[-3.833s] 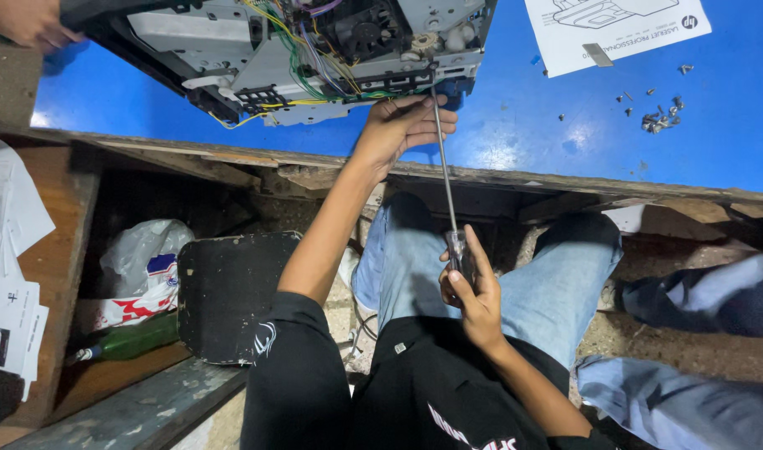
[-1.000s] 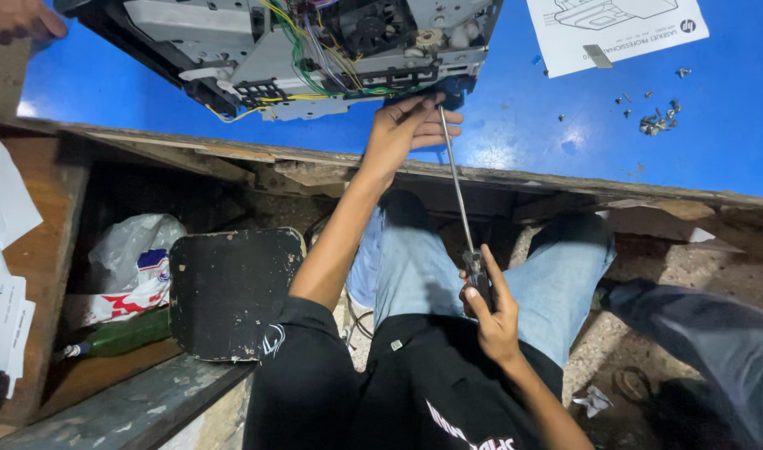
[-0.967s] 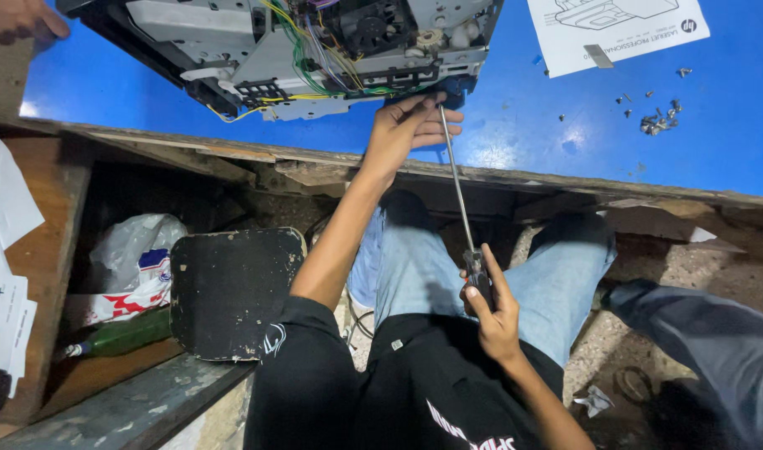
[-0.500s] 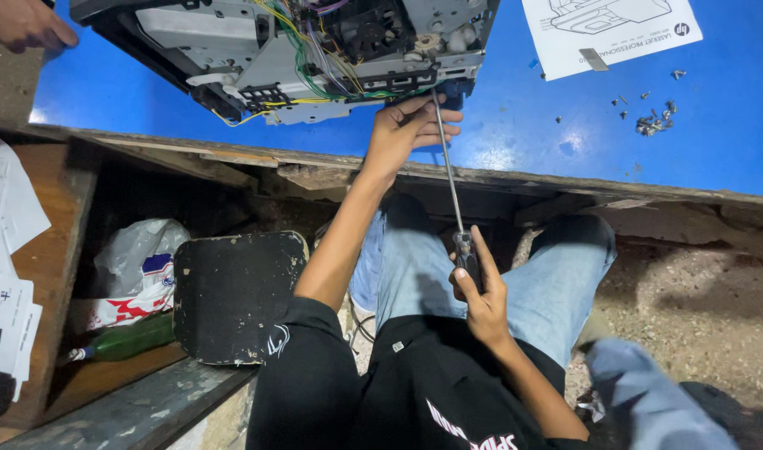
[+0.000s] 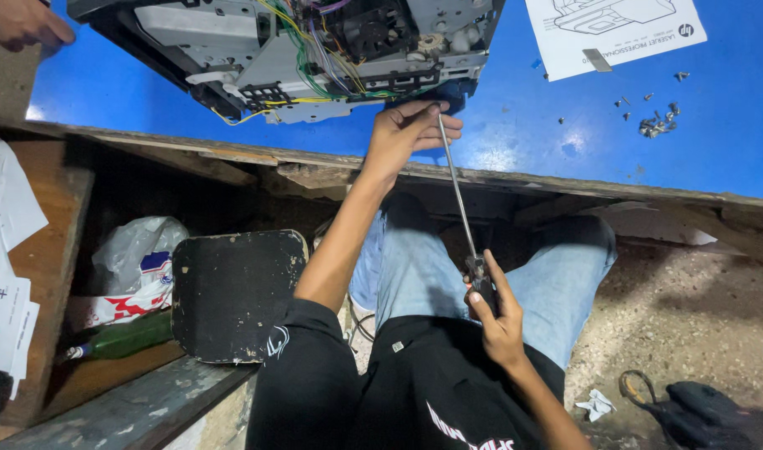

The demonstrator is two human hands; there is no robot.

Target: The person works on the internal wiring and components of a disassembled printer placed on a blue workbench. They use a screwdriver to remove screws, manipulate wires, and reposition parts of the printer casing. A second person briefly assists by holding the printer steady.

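My worktop (image 5: 515, 125) is a bright blue surface with a worn wooden front edge running across just above my knees. On it, at the far left and middle, lies the opened machine chassis (image 5: 315, 50), its grey metal frame and bundles of coloured wires facing me and its near corner reaching almost to the edge. To the right lies a white printed sheet (image 5: 615, 33) with a line drawing, a small dark piece resting on it. Further right, a little heap of loose screws (image 5: 658, 125) is scattered on the blue, with a few single ones strewn around it, well apart from the chassis.
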